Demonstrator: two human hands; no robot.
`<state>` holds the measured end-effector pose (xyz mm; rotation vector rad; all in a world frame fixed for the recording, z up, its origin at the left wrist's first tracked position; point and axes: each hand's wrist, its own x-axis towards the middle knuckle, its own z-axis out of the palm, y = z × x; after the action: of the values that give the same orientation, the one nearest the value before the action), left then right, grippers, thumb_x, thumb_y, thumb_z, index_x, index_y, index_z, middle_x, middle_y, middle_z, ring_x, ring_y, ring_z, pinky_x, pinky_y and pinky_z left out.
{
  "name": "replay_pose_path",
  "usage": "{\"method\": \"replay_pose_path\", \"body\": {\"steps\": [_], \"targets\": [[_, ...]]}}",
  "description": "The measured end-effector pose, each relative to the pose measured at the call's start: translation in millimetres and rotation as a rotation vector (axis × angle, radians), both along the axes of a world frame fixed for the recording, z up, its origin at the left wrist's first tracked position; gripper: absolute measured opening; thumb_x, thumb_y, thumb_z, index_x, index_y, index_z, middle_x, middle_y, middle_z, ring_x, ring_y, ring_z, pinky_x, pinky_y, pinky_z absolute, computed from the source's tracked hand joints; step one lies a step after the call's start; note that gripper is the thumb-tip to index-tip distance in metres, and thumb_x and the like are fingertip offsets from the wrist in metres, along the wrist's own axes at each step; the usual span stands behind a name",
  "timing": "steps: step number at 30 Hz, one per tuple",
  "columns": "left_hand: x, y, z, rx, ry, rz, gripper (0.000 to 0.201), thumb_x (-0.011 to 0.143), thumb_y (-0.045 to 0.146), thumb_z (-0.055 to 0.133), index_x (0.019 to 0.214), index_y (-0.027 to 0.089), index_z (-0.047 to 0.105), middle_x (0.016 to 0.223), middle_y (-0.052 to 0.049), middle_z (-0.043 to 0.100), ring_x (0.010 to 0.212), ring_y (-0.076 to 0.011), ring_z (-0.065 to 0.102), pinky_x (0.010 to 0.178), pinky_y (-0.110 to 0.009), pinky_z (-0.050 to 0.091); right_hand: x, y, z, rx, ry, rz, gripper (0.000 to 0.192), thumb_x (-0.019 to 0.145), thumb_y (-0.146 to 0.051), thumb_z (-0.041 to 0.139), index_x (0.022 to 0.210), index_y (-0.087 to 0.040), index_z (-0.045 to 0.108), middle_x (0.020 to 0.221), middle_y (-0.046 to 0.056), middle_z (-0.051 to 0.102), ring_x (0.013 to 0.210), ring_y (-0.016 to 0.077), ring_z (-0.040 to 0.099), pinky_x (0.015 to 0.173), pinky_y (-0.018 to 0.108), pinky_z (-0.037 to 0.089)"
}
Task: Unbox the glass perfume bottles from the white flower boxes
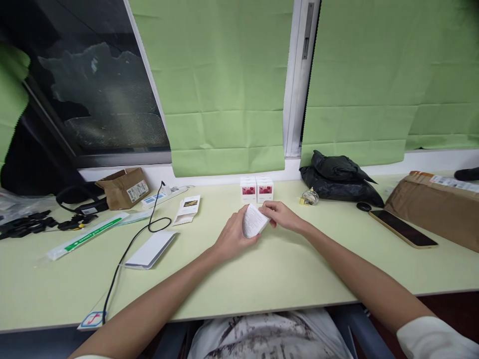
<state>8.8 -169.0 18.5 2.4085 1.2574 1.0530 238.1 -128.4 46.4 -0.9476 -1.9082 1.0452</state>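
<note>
Both hands meet over the middle of the pale green table (262, 269), sharing a small white printed leaflet (253, 221). The left hand (232, 237) curls around the leaflet's left and lower edge, its fingers bent and closed against the paper with the thumb along the near side. The right hand (281, 215) pinches the leaflet's upper right corner, thumb and forefinger pressed together on the paper while the other fingers fold loosely beneath. The leaflet is held just above the tabletop, slightly bowed, with fine print facing up. Just behind it, against the wall, stand two small white boxes (256, 190) with pink pictures, side by side and touching. To the right of them lies a small glass bottle (309, 198), then a black plastic bag (339, 179), and a phone (402, 228) lying face up. To the left lie a folded white card (187, 209), a flat white box (149, 249) and a black cable (127, 254).
</note>
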Motion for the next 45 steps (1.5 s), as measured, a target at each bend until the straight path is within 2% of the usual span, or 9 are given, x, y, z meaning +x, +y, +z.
{"method": "replay_pose_path", "body": {"steps": [4, 12, 18, 22, 25, 28, 35, 39, 45], "targets": [[-6.1, 4.7, 3.9, 0.139, 0.081, -0.019, 0.088, 0.080, 0.026, 0.076, 0.156, 0.029, 0.031, 0.147, -0.010, 0.056, 0.129, -0.0341, 0.054, 0.106, -0.048, 0.045, 0.4, -0.5, -2.4, 0.129, 0.043, 0.016, 0.031, 0.093, -0.051, 0.063, 0.101, -0.021, 0.066, 0.092, 0.003, 0.066, 0.073, 0.0154, 0.062, 0.059, 0.027, 0.053], [-14.7, 8.4, 3.3, 0.221, 0.154, -0.035, 0.087, 0.082, 0.016, 0.071, 0.157, 0.031, 0.030, 0.154, -0.007, 0.051, 0.136, -0.0310, 0.051, 0.112, -0.048, 0.041, -2.6, -4.9, -6.6, 0.298, -0.080, -0.021, 0.025, 0.093, -0.039, 0.063, 0.112, -0.023, 0.065, 0.096, 0.003, 0.069, 0.083, 0.0168, 0.064, 0.065, 0.027, 0.052], [-14.7, 10.2, 4.8, 0.228, 0.175, -0.037, 0.089, 0.082, 0.015, 0.071, 0.158, 0.032, 0.029, 0.156, -0.008, 0.048, 0.139, -0.0316, 0.049, 0.113, -0.049, 0.040, -7.4, -11.0, -5.7, 0.405, -0.168, -0.105, 0.057, 0.091, -0.025, 0.059, 0.146, -0.028, 0.044, 0.094, 0.000, 0.069, 0.078, 0.0163, 0.064, 0.072, 0.028, 0.052], [-15.8, 11.0, 8.7, 0.165, 0.103, -0.075, 0.085, 0.085, 0.017, 0.069, 0.158, 0.033, 0.029, 0.156, -0.009, 0.046, 0.142, -0.0303, 0.047, 0.113, -0.046, 0.043, -2.1, -8.5, -4.2, 0.410, -0.170, -0.102, 0.062, 0.096, -0.018, 0.047, 0.155, -0.029, 0.030, 0.098, 0.001, 0.070, 0.074, 0.0163, 0.065, 0.072, 0.029, 0.053], [-16.0, 10.3, 9.5, 0.116, 0.019, -0.104, 0.083, 0.087, 0.020, 0.069, 0.158, 0.032, 0.028, 0.155, -0.009, 0.046, 0.141, -0.0290, 0.047, 0.113, -0.043, 0.043, 0.9, -5.5, -2.4, 0.590, -0.222, -0.142, 0.055, 0.095, -0.014, 0.044, 0.148, -0.030, 0.042, 0.133, 0.009, 0.061, 0.104, 0.0231, 0.066, 0.083, 0.037, 0.055], [-15.5, 9.8, 8.1, 0.066, -0.037, -0.102, 0.081, 0.088, 0.024, 0.071, 0.158, 0.031, 0.029, 0.152, -0.010, 0.047, 0.138, -0.0291, 0.049, 0.112, -0.042, 0.044, 0.7, -5.0, 0.3, 0.797, -0.277, -0.138, 0.043, 0.092, -0.007, 0.045, 0.124, -0.029, 0.062, 0.148, 0.009, 0.051, 0.135, 0.0295, 0.046, 0.105, 0.048, 0.047], [-15.4, 14.6, 1.9, 0.036, -0.079, -0.034, 0.086, 0.086, 0.031, 0.075, 0.158, 0.029, 0.029, 0.150, -0.011, 0.049, 0.137, -0.0300, 0.049, 0.110, -0.042, 0.044, -2.2, -12.2, 8.0, 0.709, -0.174, -0.046, 0.021, 0.101, -0.024, 0.048, 0.096, -0.027, 0.068, 0.109, 0.007, 0.070, 0.120, 0.0290, 0.052, 0.108, 0.052, 0.041], [-16.3, 14.7, 1.9, 0.052, -0.059, -0.023, 0.085, 0.087, 0.031, 0.074, 0.158, 0.030, 0.028, 0.150, -0.010, 0.049, 0.136, -0.0289, 0.050, 0.107, -0.039, 0.046, -3.1, -11.8, 7.3, 0.679, -0.164, -0.077, 0.035, 0.102, -0.037, 0.053, 0.071, -0.025, 0.061, 0.094, 0.008, 0.069, 0.107, 0.0287, 0.051, 0.099, 0.048, 0.043], [-20.1, 15.4, 3.8, 0.172, 0.093, 0.016, 0.086, 0.087, 0.026, 0.072, 0.159, 0.032, 0.024, 0.156, -0.010, 0.045, 0.142, -0.0297, 0.046, 0.110, -0.043, 0.042, -3.5, -11.9, 6.5, 0.672, -0.181, -0.109, 0.018, 0.096, -0.038, 0.064, 0.085, -0.024, 0.057, 0.096, 0.005, 0.065, 0.103, 0.0253, 0.051, 0.097, 0.042, 0.041]]}}
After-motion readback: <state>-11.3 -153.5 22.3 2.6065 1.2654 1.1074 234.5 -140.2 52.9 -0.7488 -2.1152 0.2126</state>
